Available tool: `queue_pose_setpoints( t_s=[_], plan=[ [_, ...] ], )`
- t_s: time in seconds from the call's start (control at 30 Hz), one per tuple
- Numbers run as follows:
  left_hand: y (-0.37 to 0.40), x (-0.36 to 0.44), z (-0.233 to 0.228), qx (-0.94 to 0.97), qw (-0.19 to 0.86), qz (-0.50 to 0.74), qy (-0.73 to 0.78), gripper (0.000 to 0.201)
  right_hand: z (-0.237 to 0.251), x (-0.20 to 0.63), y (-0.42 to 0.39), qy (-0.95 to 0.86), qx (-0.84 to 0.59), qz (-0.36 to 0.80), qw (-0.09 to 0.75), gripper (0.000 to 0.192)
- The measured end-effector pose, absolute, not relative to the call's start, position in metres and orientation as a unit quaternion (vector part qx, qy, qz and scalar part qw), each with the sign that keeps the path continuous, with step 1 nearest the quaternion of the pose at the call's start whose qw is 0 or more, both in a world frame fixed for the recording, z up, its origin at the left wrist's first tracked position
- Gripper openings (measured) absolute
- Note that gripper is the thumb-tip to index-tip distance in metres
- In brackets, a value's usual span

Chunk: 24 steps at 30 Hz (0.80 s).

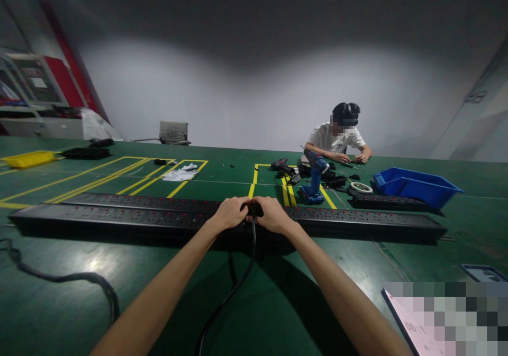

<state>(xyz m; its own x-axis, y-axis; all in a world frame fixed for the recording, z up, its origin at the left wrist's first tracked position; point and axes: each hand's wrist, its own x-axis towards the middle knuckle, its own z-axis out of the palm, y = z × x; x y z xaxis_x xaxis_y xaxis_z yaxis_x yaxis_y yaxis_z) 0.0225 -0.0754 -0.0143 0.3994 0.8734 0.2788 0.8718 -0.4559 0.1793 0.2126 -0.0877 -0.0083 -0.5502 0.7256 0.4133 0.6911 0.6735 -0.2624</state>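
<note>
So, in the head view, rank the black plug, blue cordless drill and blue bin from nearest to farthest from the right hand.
1. Black plug: touching the right hand, between both hands.
2. Blue cordless drill: beyond, slightly right.
3. Blue bin: far right.

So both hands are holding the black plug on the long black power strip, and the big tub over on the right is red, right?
Not quite: the tub is blue, not red, as the head view shows. The rest holds: the left hand and right hand both hold the black plug on the long black power strip.
</note>
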Motion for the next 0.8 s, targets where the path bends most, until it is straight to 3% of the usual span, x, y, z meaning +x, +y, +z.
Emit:
queue_pose_setpoints(
  t_s=[0.27, 0.57, 0.8],
  plan=[
    [-0.0748, 0.0205, -0.0151, 0.838, 0.019, 0.178, 0.516, 0.031, -0.0034, 0.21, -0.0902, -0.882, -0.411, 0.02, 0.228, 0.044],
    [-0.0737, 0.0187, -0.0141, 0.843, 0.025, 0.174, 0.508, 0.029, 0.0003, 0.2056, -0.0922, -0.905, -0.392, -0.072, 0.152, 0.033],
    [-0.0743, 0.0195, -0.0147, 0.843, 0.022, 0.184, 0.506, 0.03, -0.0052, 0.2088, -0.0884, -0.891, -0.414, -0.028, 0.186, 0.034]
  ],
)
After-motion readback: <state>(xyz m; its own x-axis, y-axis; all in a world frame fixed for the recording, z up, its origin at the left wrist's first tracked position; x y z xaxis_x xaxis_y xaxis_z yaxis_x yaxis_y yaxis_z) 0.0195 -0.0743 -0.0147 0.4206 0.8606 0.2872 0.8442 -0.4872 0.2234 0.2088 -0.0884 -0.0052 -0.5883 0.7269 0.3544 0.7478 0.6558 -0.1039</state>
